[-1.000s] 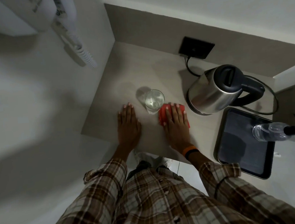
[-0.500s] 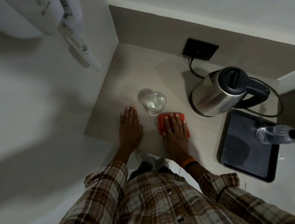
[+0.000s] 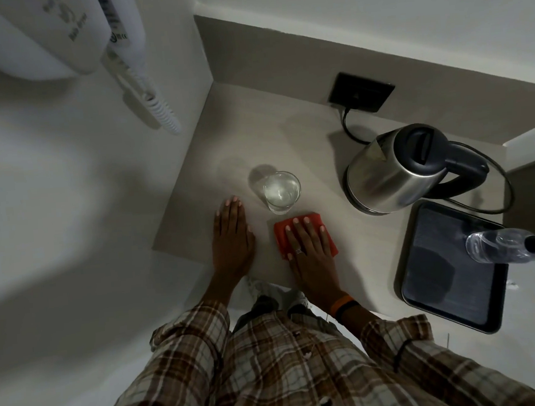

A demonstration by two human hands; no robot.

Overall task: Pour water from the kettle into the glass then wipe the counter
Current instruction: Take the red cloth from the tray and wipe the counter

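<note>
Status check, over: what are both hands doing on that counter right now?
Left hand flat on counter, empty. Right hand flat on red cloth, wiping. Glass holds water, just beyond cloth. Kettle parked right, clear.

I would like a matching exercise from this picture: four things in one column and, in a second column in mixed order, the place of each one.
Things:
1. glass
2. red cloth
3. kettle
4. spray bottle

Places:
A. lying across the far right part of the dark tray
B. flat on the counter under the right hand
C. standing just beyond the cloth, holding water
D. on the counter beside the tray, lid closed

Pairs: 1-C, 2-B, 3-D, 4-A
</note>
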